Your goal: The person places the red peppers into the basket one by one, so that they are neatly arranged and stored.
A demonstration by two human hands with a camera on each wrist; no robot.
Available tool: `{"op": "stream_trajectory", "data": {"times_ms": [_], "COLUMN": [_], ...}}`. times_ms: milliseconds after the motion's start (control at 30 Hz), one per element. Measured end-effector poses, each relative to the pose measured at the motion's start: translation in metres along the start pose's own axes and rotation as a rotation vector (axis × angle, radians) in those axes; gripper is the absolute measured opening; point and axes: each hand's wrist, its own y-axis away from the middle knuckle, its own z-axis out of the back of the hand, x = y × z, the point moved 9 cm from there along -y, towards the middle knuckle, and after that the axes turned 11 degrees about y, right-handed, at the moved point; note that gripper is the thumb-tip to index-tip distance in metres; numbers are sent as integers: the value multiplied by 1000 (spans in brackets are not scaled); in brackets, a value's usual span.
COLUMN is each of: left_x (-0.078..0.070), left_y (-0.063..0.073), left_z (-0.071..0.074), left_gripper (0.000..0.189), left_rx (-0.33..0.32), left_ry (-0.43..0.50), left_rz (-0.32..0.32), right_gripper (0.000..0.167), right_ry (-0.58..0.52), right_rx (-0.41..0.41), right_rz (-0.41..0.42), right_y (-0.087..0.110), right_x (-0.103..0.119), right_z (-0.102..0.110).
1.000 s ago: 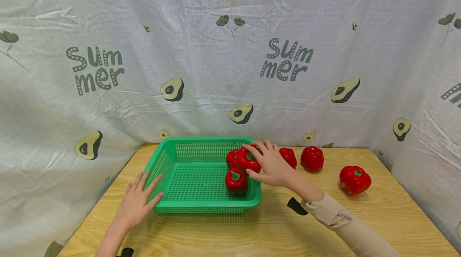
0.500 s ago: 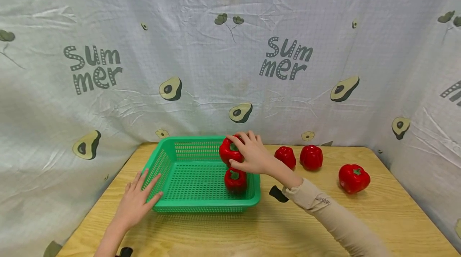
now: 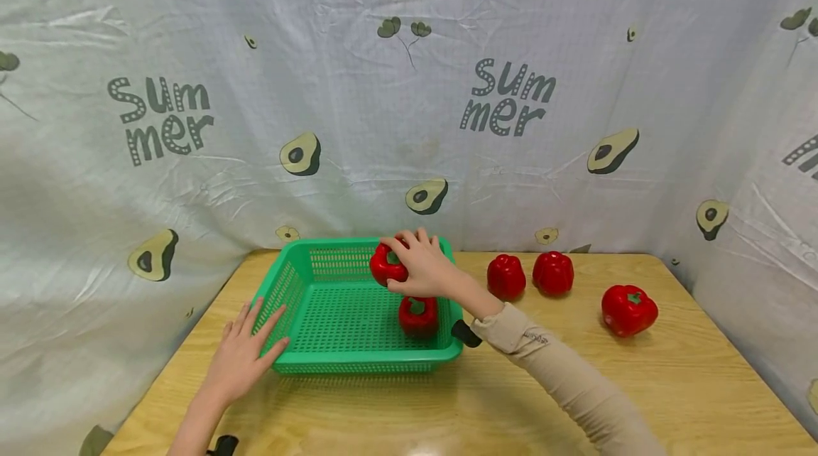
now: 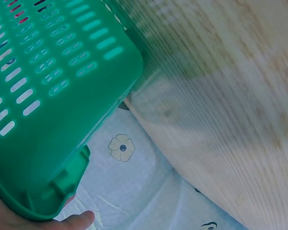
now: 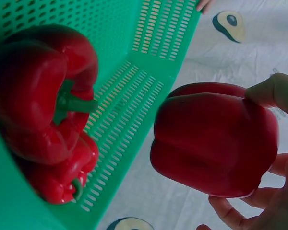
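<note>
A red bell pepper (image 3: 386, 267) is gripped between the thumb and fingers of my right hand (image 3: 424, 268), over the back of the green basket (image 3: 364, 357). In the right wrist view this held bell pepper (image 5: 213, 139) hangs beside the basket wall. Two more peppers sit inside: a front pepper (image 3: 418, 319) with its green stem up, and another pepper (image 5: 67, 172), hidden behind my right hand in the head view. My left hand (image 3: 239, 356) rests with spread, straight fingers on the basket's left rim; the left wrist view shows its fingertips (image 4: 81, 220) at the rim.
Right of the basket, three red bell peppers stand on the wooden table (image 3: 543, 385): a near-basket one (image 3: 506, 278), a middle one (image 3: 553, 273) and a far-right one (image 3: 629, 310). A printed curtain (image 3: 358, 108) hangs behind the table and along its sides.
My right hand has carried the bell pepper leftward and slightly back, from the basket's right side to over its back part. The left hand keeps its place on the rim.
</note>
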Motion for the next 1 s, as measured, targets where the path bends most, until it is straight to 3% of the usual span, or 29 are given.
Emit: {"op": "stream_trajectory", "data": {"times_ms": [200, 633, 1000], "left_x": [-2, -2, -1], "left_y": [0, -1, -1], "left_z": [1, 2, 2], "left_gripper": [54, 55, 55], "left_rx": [-14, -7, -3], "left_ry": [-1, 3, -6], "left_rz": [-6, -2, 6], "right_gripper": [62, 60, 65], "right_ry": [7, 79, 61], "right_rx": [92, 207, 326], "right_rz": [-33, -54, -51], "right_y": [-8, -24, -33], "right_x": [-1, -7, -10], "right_z": [-17, -44, -73]}}
